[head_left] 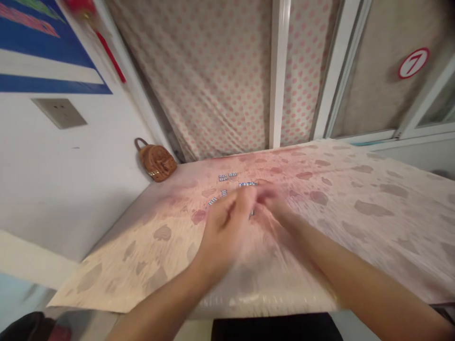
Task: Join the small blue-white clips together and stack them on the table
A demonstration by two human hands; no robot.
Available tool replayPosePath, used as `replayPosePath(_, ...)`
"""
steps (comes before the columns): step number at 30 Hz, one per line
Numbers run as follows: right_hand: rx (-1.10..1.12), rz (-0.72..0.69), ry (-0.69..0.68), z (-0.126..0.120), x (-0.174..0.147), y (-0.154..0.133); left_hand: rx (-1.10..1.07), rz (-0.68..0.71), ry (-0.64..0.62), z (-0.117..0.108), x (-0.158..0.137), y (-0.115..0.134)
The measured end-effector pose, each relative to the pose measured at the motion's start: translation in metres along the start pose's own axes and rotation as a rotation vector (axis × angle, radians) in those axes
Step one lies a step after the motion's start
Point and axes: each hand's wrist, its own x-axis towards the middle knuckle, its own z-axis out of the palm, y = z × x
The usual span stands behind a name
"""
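Observation:
My left hand (229, 213) is over the middle of the table, its fingers curled together. Close against it is my right hand (270, 196), smeared by motion, so its fingers are hard to read. A row of small blue-and-white striped pieces (248, 183) shows just beyond the fingertips; whether a hand touches it I cannot tell. Another small dark-and-white piece (251, 214) peeks out between the hands. Left of them lie similar striped pieces: a slanted one (212, 201), a small one (224, 193), and two clusters farther back (222, 178). Whatever the fingers hold is hidden.
A patterned cloth (355, 227) covers the table. At its far left corner a small brown backpack-shaped bag (158, 162) leans by the wall. Behind stands a dotted curtain (213, 80) with white window frames. A black object (277, 327) sits below the near edge.

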Motion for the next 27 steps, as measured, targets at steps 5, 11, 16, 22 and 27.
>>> replayPosePath(5, 0.026, -0.031, 0.007, -0.001, -0.005, -0.017, 0.07, 0.171, 0.223, 0.005, 0.032, 0.014)
replayPosePath(11, 0.07, -0.049, -0.011, -0.003, -0.004, -0.017, -0.083, 0.178, 0.133, 0.032, 0.046, 0.002)
replayPosePath(16, 0.096, -0.047, 0.039, -0.003, -0.004, -0.017, -0.279, 0.111, 0.119, 0.033, 0.046, -0.007)
replayPosePath(22, 0.06, -0.047, 0.0, 0.0, -0.007, -0.021, -0.357, 0.04, 0.124, 0.028, 0.045, -0.011)
replayPosePath(27, 0.035, -0.037, 0.012, 0.004, -0.01, -0.02, -0.397, 0.064, 0.113, 0.028, 0.04, -0.008)
